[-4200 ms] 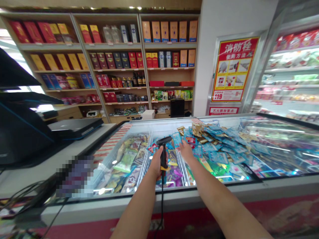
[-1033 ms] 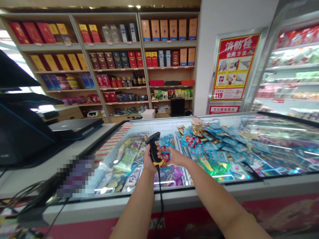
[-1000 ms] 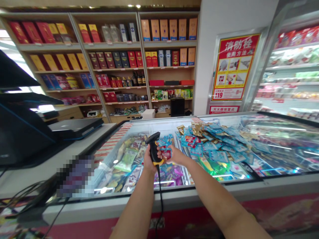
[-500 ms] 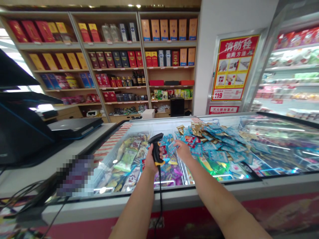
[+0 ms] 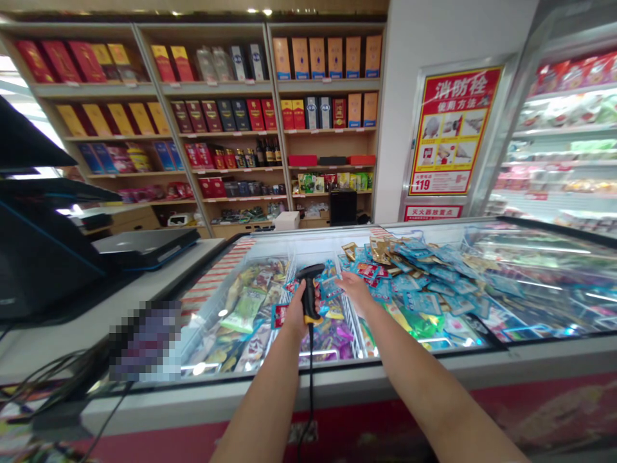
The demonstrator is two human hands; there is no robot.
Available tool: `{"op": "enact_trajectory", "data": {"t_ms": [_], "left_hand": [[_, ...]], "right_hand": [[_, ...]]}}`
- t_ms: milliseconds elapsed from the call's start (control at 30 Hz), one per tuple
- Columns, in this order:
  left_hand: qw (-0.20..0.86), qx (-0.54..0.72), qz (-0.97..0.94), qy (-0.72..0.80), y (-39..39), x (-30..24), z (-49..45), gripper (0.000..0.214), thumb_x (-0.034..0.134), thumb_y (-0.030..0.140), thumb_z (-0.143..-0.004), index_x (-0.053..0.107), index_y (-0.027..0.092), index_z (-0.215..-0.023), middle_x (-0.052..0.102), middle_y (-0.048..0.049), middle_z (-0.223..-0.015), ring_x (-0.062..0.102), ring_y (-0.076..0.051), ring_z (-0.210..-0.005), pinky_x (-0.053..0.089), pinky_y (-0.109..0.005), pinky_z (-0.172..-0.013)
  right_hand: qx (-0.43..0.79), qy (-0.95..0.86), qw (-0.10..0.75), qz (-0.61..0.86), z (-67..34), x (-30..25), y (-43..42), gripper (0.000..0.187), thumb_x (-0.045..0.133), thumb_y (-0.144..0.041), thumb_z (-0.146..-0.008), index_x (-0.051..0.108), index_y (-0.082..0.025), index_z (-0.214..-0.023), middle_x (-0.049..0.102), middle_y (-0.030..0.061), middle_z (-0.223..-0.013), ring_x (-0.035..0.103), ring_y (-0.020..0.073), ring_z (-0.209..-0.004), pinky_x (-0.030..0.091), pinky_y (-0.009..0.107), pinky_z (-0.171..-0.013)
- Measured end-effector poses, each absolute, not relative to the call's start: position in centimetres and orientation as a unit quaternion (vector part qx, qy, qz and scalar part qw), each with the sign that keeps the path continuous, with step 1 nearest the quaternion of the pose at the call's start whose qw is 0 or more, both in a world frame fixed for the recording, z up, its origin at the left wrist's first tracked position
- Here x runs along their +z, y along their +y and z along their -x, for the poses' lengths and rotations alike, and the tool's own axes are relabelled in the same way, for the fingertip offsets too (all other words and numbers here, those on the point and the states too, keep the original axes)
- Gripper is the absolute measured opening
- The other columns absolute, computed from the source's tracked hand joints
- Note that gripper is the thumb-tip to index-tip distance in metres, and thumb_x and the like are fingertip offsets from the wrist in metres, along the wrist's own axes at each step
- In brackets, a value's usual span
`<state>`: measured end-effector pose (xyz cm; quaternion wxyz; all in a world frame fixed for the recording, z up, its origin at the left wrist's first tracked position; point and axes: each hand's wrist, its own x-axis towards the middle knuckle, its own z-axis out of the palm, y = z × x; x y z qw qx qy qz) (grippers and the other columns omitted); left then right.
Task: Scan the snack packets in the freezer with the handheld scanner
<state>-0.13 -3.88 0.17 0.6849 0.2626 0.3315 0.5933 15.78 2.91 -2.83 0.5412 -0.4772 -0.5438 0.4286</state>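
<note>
Fingers wrapped round its grip, my left hand [image 5: 297,312] holds a black and yellow barcode scanner [image 5: 310,289] over the chest freezer. A cord hangs from the scanner's base. My right hand [image 5: 355,289] pinches a small blue packet [image 5: 330,288] by its right edge, just right of the scanner and apart from it. To the right of that hand, a heap of blue, gold and red packets [image 5: 429,273] lies on the freezer's glass top. Beneath the glass, colourful bagged goods [image 5: 245,305] fill wire baskets.
A counter [image 5: 62,334] on the left carries a black flat device [image 5: 149,244] and a dark terminal [image 5: 38,257]. Loose cables [image 5: 43,386] hang at lower left near a blurred-out patch. Shelves of boxes [image 5: 222,116] stand behind, with a lit display cooler [image 5: 569,141] at right.
The scanner has shifted slightly right and down and turned, its head now pointing more toward the packet. My right hand has moved a little to the right with the packet.
</note>
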Motion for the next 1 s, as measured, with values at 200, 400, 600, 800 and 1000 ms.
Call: {"op": "enact_trajectory", "data": {"t_ms": [200,400,600,800,1000], "left_hand": [[0.685,0.594,-0.262,0.332,-3.9,0.1,0.1,0.034,0.059,0.046,-0.082,0.060,0.013,-0.078,0.057,-0.0004,-0.061,0.049,-0.007,-0.042,0.036,-0.017,-0.037],[0.687,0.585,-0.261,0.342,-3.9,0.2,-0.1,0.033,0.060,0.047,-0.082,0.059,0.014,-0.082,0.056,0.0005,-0.060,0.049,-0.007,-0.042,0.037,-0.018,-0.037],[0.672,0.598,-0.267,0.345,-4.0,0.2,-0.3,0.032,0.061,0.045,-0.081,0.060,0.013,-0.084,0.058,0.0001,-0.062,0.050,-0.007,-0.043,0.038,-0.018,-0.039],[0.669,0.597,-0.269,0.353,-4.0,0.2,-0.4,0.032,0.060,0.044,-0.083,0.061,0.013,-0.086,0.057,0.0002,-0.059,0.049,-0.008,-0.042,0.038,-0.018,-0.039],[0.657,0.603,-0.282,0.353,-4.2,0.6,-0.7,0.032,0.063,0.044,-0.080,0.062,0.013,-0.088,0.056,0.0006,-0.056,0.049,-0.008,-0.041,0.037,-0.018,-0.038]], "right_hand": [[0.383,-0.593,0.456,0.542,-15.0,-2.8,2.5,0.084,0.075,-0.016,-0.055,0.047,-0.021,-0.135,0.061,0.0118,-0.124,0.062,0.0275,-0.107,0.051,0.038,-0.084],[0.275,-0.587,0.524,0.552,-15.8,-2.1,2.5,0.062,0.058,-0.018,-0.075,0.046,-0.019,-0.136,0.062,0.0108,-0.123,0.060,0.0246,-0.111,0.047,0.036,-0.091],[0.139,-0.668,0.458,0.570,-16.6,-1.1,2.0,0.036,0.050,-0.027,-0.086,0.064,-0.015,-0.117,0.064,0.0136,-0.117,0.056,0.0272,-0.114,0.037,0.037,-0.102],[0.182,-0.640,0.440,0.603,-16.3,-1.6,2.0,0.036,0.050,-0.034,-0.088,0.065,-0.016,-0.115,0.069,0.0114,-0.103,0.062,0.0278,-0.103,0.044,0.038,-0.093],[0.345,-0.537,0.499,0.587,-16.2,-2.4,2.9,0.054,0.047,-0.042,-0.086,0.053,-0.012,-0.131,0.068,0.0046,-0.071,0.066,0.0217,-0.062,0.054,0.035,-0.064]]}}
